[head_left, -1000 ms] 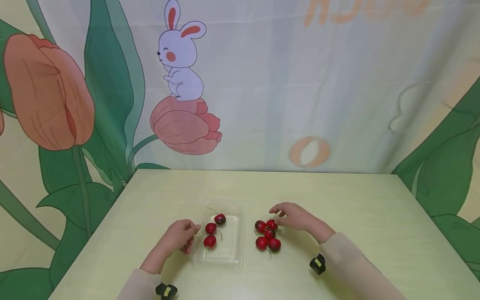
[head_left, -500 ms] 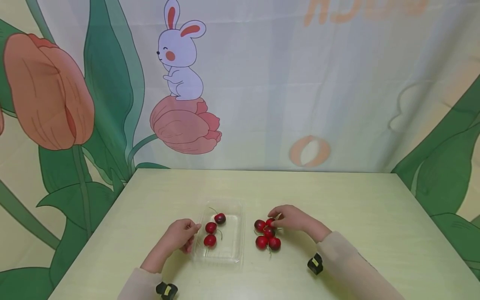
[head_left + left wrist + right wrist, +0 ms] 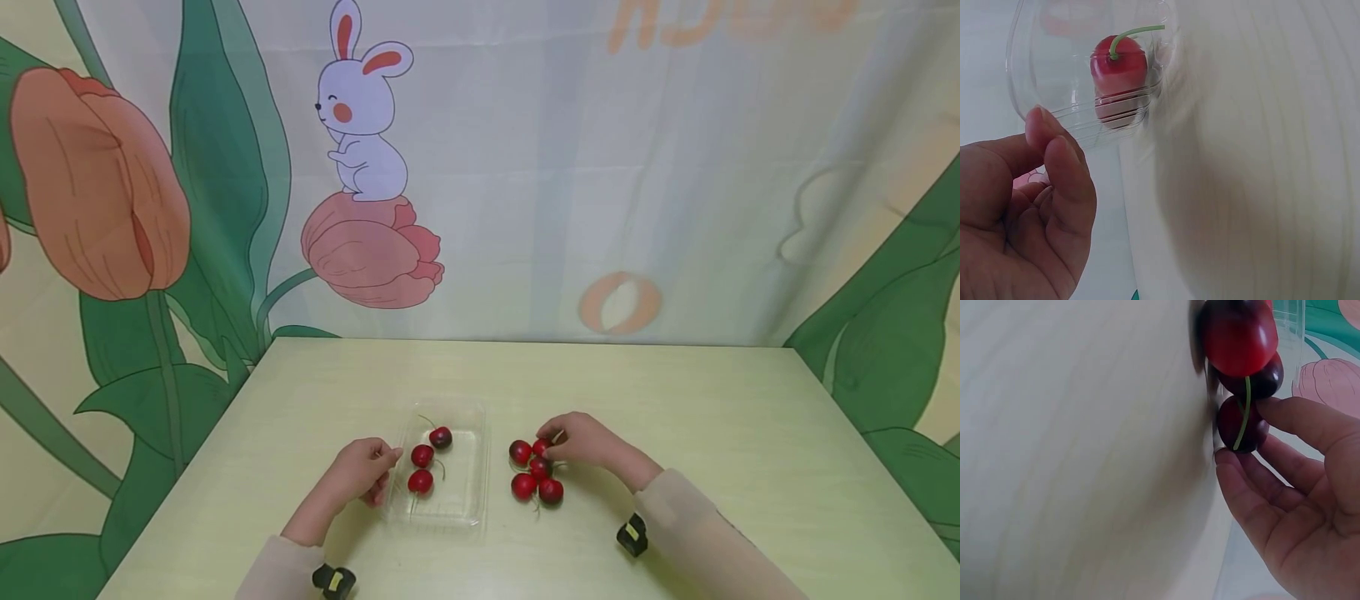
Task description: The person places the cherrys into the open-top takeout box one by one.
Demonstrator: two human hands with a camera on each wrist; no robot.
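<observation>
My left hand (image 3: pixel 362 468) pinches the left rim of a clear plastic tray (image 3: pixel 463 487) between thumb and finger; the left wrist view shows the fingertips right at the rim. Inside the tray lie three dark red cherries with green stems, one of them a cherry (image 3: pixel 1119 72) near the wall. My right hand (image 3: pixel 588 437) has its thumb and fingers around a cherry (image 3: pixel 1229 425) at the back of a small cluster. That cherry is partly hidden by the fingers in the head view. Against it lie several other cherries (image 3: pixel 524 487), close together right of the tray.
Everything is on a pale wooden table (image 3: pixel 675 392). Behind it hangs a cloth (image 3: pixel 510 167) printed with tulips and a rabbit. A small black wrist camera (image 3: pixel 632 534) hangs at the right sleeve, another (image 3: pixel 334 582) at the left.
My right hand has come down slightly over the back of the cluster, its fingers closing around one cherry. The front stem has swung a little left. My left hand and the tray have stayed put.
</observation>
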